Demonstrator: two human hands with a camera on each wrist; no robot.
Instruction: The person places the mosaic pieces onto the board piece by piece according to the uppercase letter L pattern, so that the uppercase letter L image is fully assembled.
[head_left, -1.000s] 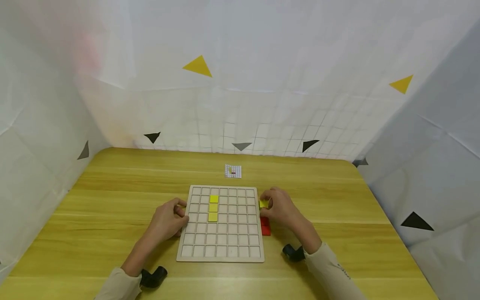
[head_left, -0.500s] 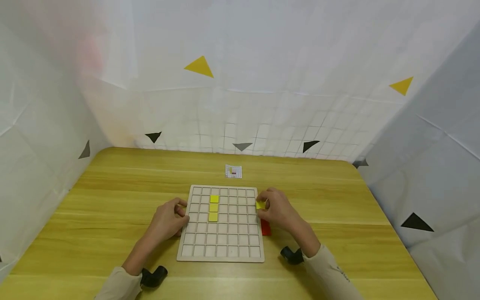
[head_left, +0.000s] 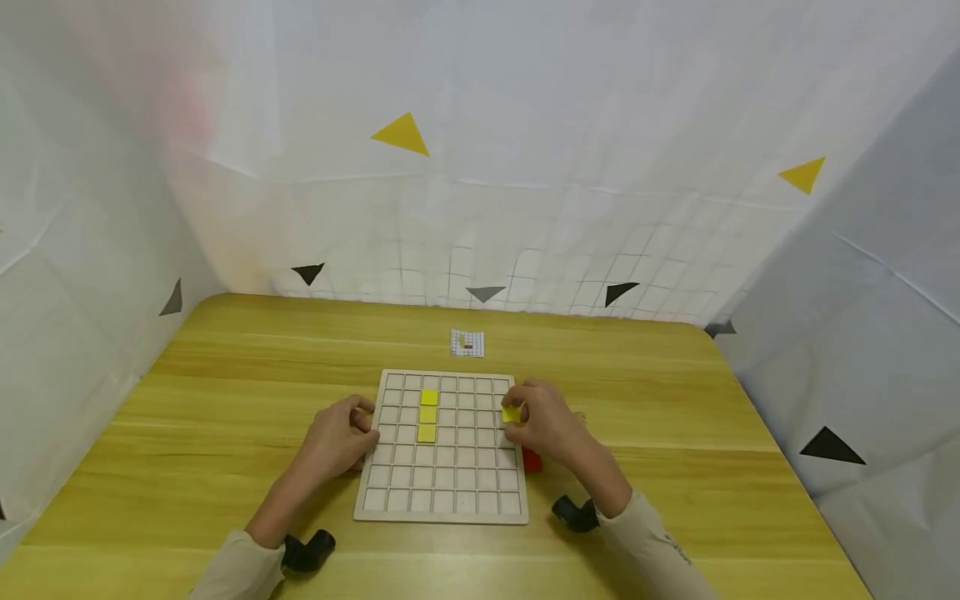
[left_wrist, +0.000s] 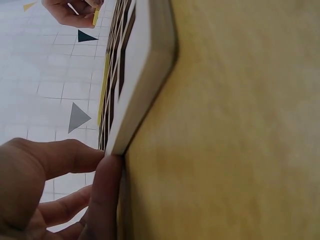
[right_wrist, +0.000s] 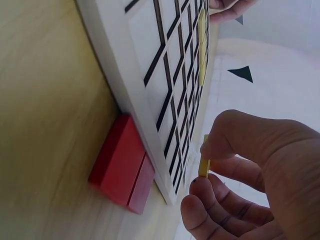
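Observation:
A pale wooden grid board [head_left: 441, 523] lies flat on the table. Three yellow square tiles [head_left: 427, 414] sit in one of its columns. At the board's left edge, my left hand [head_left: 339, 433] grips the rim; the left wrist view shows the thumb and index finger [left_wrist: 75, 156] together on it. Over the board's right edge, my right hand [head_left: 546, 423] pinches another yellow tile [right_wrist: 204, 164] between thumb and fingers, raised above the grid. Beside the right edge lie red blocks [right_wrist: 122, 165], partly hidden by the right hand in the head view.
Behind the board lies a small printed card [head_left: 467, 343] with a coloured grid pattern. Black curved pieces [head_left: 307, 552] are at both wrists. White sheets [head_left: 570, 100] with triangle marks enclose the wooden table [head_left: 247, 358] at the back and sides.
My right hand has carried the yellow tile leftward, from beside the board to over its right-hand column. My left hand has stayed at the left edge.

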